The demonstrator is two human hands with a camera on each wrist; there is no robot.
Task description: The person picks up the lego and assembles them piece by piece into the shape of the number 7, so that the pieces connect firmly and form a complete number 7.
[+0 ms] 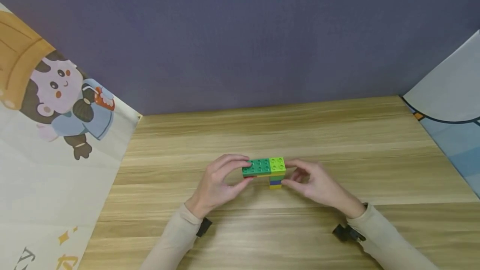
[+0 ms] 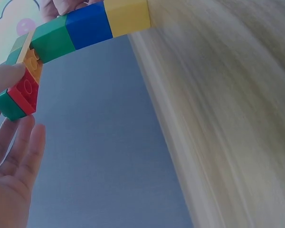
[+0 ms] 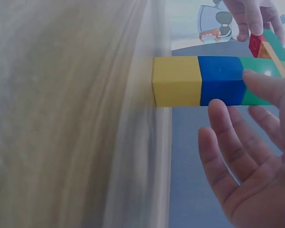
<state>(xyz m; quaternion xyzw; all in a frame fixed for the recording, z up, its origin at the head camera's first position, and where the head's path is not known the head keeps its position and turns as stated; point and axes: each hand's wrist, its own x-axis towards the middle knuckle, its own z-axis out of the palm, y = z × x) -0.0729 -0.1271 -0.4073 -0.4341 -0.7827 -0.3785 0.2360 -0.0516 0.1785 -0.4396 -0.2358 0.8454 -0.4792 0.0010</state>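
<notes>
A toy brick structure stands on the table, with a column and an arm reaching left from its top. From the bottom up, the column has a yellow brick (image 3: 176,83), a blue brick (image 3: 218,80) and a green brick (image 2: 53,40). Across the top sit a long green studded brick (image 1: 259,166) and a lime brick (image 1: 277,164). Beneath the arm are an orange brick (image 2: 33,65) and, at its outer end, a red brick (image 2: 27,94). My left hand (image 1: 221,178) pinches that outer end between thumb and fingers. My right hand (image 1: 320,184) holds the column between thumb and fingers.
The wood-grain table (image 1: 187,136) ends at a dark blue-grey panel (image 1: 240,41) behind. A white panel with a cartoon figure (image 1: 60,91) borders the left side. Another printed panel (image 1: 450,91) stands at the right.
</notes>
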